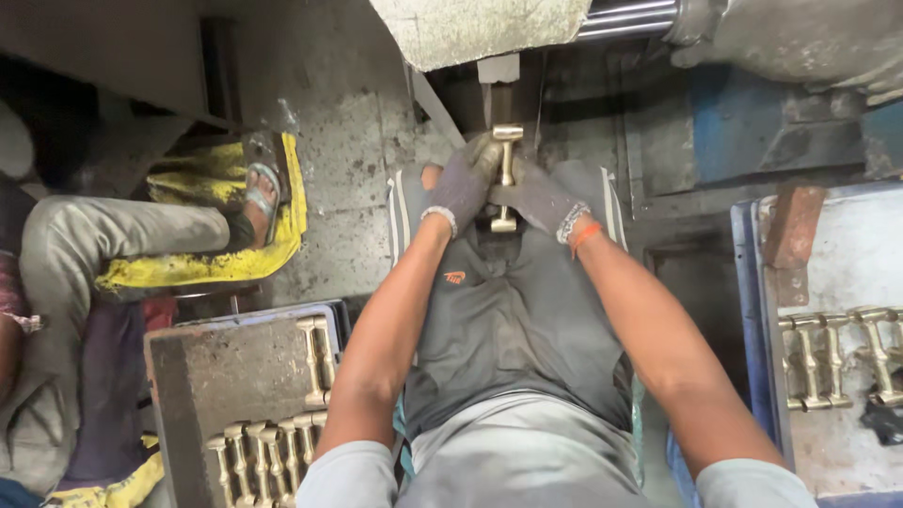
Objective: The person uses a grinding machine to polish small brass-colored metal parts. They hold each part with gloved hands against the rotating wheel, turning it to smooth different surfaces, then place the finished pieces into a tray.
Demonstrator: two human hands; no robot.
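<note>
Holding a brass spindle-shaped part (506, 179) upright between both gloved hands, under the dark tool (499, 89) that comes down from the grey machine head (480, 28). Your left hand (463, 183) is closed around the part's left side, fingers wrapped near the upper end; your right hand (541, 199) is closed on its right side, lower down, with an orange band at the wrist. Part's top flange sits just below the tool tip; whether they touch, cannot tell. Bottom flange shows between your hands, over your lap. Left of you, a dark metal tray (221, 376) carries a row of the same brass parts (268, 456) along its near edge, two more (315, 357) at its right side. Right of you, a pale tray in a blue crate (748, 310) holds another row of brass parts (842, 353). Another person sits at far left, sandalled foot (259, 202) on a yellow sheet (212, 263).
</note>
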